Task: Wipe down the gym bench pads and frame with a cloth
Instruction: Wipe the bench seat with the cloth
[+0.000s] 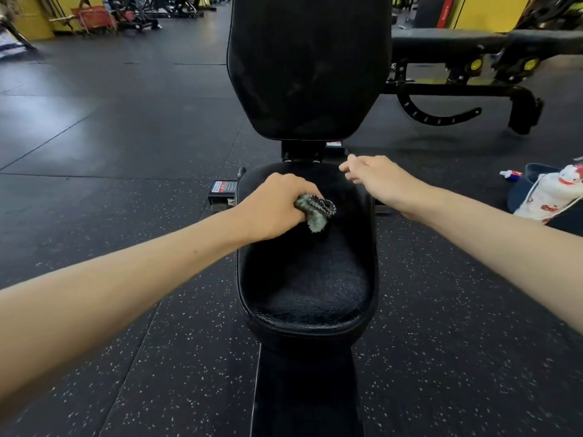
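Note:
A black gym bench stands in front of me, with its seat pad [309, 279] near and its raised back pad [309, 64] beyond. My left hand [274, 206] grips a bunched grey-green cloth [315, 211] and holds it on the upper part of the seat pad. My right hand [375, 176] hovers over the seat's far right corner with relaxed fingers, holding nothing. The black frame [303, 151] shows between the two pads and again below the seat.
Black speckled rubber flooring surrounds the bench. A second flat bench [467, 45] stands at the back right. A white patterned bag [555, 193] and a small bottle [509, 175] lie on the floor at the right. More gym equipment [132, 14] fills the far left.

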`<state>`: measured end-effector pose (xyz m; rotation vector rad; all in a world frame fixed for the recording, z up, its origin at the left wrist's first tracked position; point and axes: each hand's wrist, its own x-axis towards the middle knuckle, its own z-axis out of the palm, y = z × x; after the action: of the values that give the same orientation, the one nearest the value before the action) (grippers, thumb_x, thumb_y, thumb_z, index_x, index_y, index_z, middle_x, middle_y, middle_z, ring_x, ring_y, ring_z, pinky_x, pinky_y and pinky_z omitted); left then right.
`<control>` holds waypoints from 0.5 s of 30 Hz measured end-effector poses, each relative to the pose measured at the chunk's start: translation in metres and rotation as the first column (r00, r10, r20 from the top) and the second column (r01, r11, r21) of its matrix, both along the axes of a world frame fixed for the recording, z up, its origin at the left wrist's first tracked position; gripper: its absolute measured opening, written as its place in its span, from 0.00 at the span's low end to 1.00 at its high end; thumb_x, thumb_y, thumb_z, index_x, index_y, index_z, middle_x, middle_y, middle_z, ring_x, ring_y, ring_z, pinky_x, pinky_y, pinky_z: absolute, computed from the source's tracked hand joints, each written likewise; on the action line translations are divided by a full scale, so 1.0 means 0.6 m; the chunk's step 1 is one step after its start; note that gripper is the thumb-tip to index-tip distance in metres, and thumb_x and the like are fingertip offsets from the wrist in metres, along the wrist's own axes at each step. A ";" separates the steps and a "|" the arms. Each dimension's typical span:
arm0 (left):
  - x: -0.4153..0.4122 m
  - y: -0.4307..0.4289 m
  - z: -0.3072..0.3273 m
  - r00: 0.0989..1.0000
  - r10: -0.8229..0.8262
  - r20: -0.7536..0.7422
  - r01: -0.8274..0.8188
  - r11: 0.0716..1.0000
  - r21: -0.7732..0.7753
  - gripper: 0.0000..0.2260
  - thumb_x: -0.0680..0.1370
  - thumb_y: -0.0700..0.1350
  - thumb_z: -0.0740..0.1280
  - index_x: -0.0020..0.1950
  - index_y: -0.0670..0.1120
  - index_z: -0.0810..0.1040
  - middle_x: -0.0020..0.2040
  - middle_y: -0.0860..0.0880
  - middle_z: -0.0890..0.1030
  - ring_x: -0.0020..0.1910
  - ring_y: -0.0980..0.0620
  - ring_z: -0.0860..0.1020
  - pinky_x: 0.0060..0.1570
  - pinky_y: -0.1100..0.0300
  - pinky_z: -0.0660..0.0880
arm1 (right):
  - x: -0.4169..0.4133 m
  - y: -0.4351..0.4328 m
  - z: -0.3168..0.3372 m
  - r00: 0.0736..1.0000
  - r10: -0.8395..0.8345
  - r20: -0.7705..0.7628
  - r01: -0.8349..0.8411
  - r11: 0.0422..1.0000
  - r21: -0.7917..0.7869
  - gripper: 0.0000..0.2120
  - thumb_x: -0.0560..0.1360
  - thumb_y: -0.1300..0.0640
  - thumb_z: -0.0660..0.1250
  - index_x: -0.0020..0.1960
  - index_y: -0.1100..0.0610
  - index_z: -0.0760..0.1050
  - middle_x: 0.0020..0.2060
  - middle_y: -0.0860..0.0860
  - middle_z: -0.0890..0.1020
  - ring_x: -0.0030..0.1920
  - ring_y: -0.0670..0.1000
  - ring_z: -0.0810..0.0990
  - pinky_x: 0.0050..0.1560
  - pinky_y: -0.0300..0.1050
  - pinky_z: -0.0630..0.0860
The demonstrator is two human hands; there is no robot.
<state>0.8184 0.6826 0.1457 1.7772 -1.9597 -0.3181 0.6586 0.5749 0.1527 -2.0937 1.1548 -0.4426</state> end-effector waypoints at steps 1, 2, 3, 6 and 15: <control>-0.005 0.006 0.006 0.996 -0.068 -0.058 0.071 0.996 0.055 0.17 0.70 0.29 0.66 0.53 0.45 0.83 0.46 0.50 0.83 0.40 0.64 0.77 0.42 0.72 0.71 | -0.001 -0.002 0.000 0.999 -0.014 0.032 0.013 0.999 0.034 0.24 0.83 0.45 0.46 0.68 0.54 0.72 0.60 0.51 0.77 0.65 0.50 0.72 0.65 0.44 0.64; -0.009 0.014 0.015 0.983 -0.124 -0.132 0.141 0.982 0.125 0.16 0.70 0.28 0.67 0.52 0.44 0.84 0.44 0.48 0.84 0.37 0.64 0.77 0.40 0.70 0.73 | -0.002 -0.005 0.000 0.998 -0.033 0.060 0.030 0.998 0.057 0.27 0.83 0.41 0.44 0.68 0.54 0.71 0.58 0.50 0.77 0.65 0.51 0.72 0.65 0.44 0.63; -0.008 0.020 0.024 0.966 -0.153 -0.206 0.192 0.963 0.188 0.16 0.70 0.28 0.68 0.52 0.43 0.83 0.44 0.47 0.84 0.36 0.62 0.77 0.41 0.67 0.76 | -0.002 -0.007 0.001 0.995 -0.053 0.086 0.046 0.996 0.075 0.29 0.82 0.39 0.42 0.68 0.53 0.71 0.56 0.50 0.77 0.64 0.51 0.73 0.63 0.44 0.63; 0.012 0.002 0.036 0.974 -0.030 -0.223 0.064 0.987 0.145 0.13 0.70 0.30 0.69 0.50 0.43 0.83 0.43 0.44 0.84 0.38 0.56 0.79 0.45 0.59 0.78 | -0.002 -0.009 0.008 0.979 -0.119 0.168 0.101 0.988 0.117 0.33 0.81 0.38 0.38 0.68 0.54 0.72 0.54 0.53 0.79 0.61 0.51 0.75 0.63 0.44 0.63; -0.031 -0.021 0.005 0.996 0.016 -0.088 -0.010 0.997 0.071 0.15 0.69 0.29 0.65 0.48 0.44 0.83 0.34 0.55 0.80 0.30 0.67 0.75 0.35 0.72 0.72 | -0.011 -0.013 0.007 0.951 -0.183 0.249 0.136 0.972 0.193 0.38 0.80 0.37 0.32 0.67 0.56 0.73 0.54 0.58 0.80 0.55 0.51 0.77 0.73 0.54 0.62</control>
<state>0.8000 0.6701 0.1487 1.7878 -1.8956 -0.4593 0.6518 0.5671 0.1572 -1.7376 1.1631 -0.6537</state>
